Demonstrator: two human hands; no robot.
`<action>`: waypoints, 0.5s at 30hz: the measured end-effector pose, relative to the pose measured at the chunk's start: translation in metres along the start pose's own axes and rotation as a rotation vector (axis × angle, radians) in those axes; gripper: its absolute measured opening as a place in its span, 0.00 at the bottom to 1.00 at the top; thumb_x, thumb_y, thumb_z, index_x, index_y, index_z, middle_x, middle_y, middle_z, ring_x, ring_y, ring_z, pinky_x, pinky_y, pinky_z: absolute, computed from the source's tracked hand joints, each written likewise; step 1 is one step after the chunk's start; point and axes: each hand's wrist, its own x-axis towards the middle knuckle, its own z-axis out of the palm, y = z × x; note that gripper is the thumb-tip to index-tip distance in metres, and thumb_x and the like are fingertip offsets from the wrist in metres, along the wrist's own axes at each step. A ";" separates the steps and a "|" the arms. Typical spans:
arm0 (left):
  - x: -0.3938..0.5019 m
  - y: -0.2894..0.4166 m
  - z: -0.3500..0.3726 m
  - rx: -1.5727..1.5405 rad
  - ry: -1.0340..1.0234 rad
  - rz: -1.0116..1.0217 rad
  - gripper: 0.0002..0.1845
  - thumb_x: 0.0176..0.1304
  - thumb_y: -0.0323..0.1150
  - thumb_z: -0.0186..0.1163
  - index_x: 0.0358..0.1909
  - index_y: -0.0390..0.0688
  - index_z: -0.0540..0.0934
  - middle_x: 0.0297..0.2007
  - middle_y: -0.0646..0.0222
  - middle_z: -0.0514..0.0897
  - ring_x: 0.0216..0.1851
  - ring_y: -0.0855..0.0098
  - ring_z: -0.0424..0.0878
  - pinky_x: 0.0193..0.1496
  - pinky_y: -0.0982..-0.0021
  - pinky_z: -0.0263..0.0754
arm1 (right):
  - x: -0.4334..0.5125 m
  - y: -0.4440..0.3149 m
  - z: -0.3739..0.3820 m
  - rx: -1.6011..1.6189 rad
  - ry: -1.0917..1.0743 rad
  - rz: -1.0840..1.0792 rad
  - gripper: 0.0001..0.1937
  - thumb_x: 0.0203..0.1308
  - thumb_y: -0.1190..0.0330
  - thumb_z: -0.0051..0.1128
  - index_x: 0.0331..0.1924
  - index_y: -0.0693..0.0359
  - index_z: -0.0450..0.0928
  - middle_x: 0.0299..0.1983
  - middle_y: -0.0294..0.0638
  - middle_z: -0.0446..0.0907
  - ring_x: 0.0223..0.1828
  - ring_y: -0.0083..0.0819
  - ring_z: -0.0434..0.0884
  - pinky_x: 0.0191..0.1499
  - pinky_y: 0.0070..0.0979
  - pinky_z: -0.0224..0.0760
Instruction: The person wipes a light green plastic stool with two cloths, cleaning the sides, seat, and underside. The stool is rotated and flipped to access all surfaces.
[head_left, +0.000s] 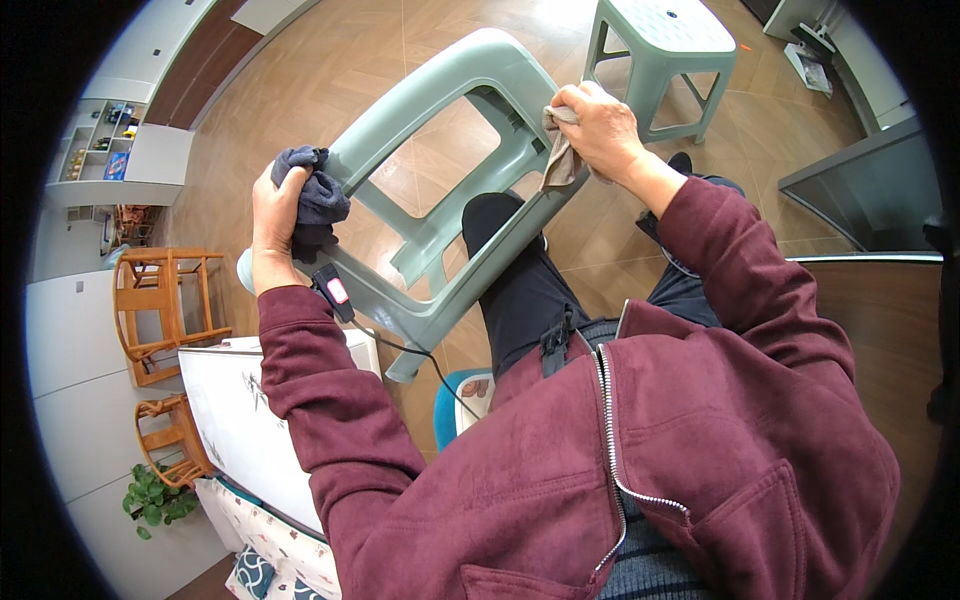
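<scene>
A pale green plastic stool (450, 79) lies tipped over across my legs, its legs and cross-braces showing. My left hand (277, 210) grips a dark blue cloth (315, 191) bunched against the stool's left end. On the opposite side, my right hand (600, 131) holds a beige cloth (561, 154) over the stool's edge near its upper right corner. The fingertips of my right hand are partly hidden by that cloth. A small black device with a cable (334, 292) sits by my left wrist.
A second green plastic stool (664, 67) stands upright beyond my right hand. At the left are a white table (247, 420), wooden chairs (161, 300) and a leafy plant (157, 499). A glossy grey panel (866, 187) stands at the right, with a dustpan (810, 67) farther off.
</scene>
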 end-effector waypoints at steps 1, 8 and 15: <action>0.000 0.000 0.000 0.021 0.001 0.003 0.13 0.59 0.32 0.61 0.42 0.36 0.86 0.35 0.72 0.85 0.38 0.76 0.80 0.46 0.74 0.75 | 0.001 0.000 0.002 -0.026 0.034 -0.038 0.10 0.61 0.66 0.60 0.46 0.51 0.80 0.43 0.44 0.81 0.44 0.50 0.84 0.47 0.45 0.78; -0.001 0.004 0.004 0.000 -0.006 -0.005 0.13 0.59 0.31 0.60 0.43 0.36 0.86 0.36 0.71 0.86 0.38 0.76 0.81 0.46 0.74 0.75 | -0.030 0.007 -0.008 -0.084 -0.191 -0.007 0.10 0.59 0.66 0.63 0.45 0.52 0.79 0.42 0.44 0.79 0.43 0.49 0.84 0.46 0.45 0.78; -0.004 0.005 0.003 -0.001 0.012 -0.029 0.12 0.59 0.31 0.61 0.41 0.36 0.85 0.35 0.73 0.85 0.37 0.77 0.79 0.45 0.75 0.74 | 0.030 0.002 0.006 -0.062 -0.007 -0.065 0.09 0.59 0.67 0.62 0.43 0.53 0.79 0.42 0.44 0.79 0.43 0.50 0.84 0.45 0.44 0.78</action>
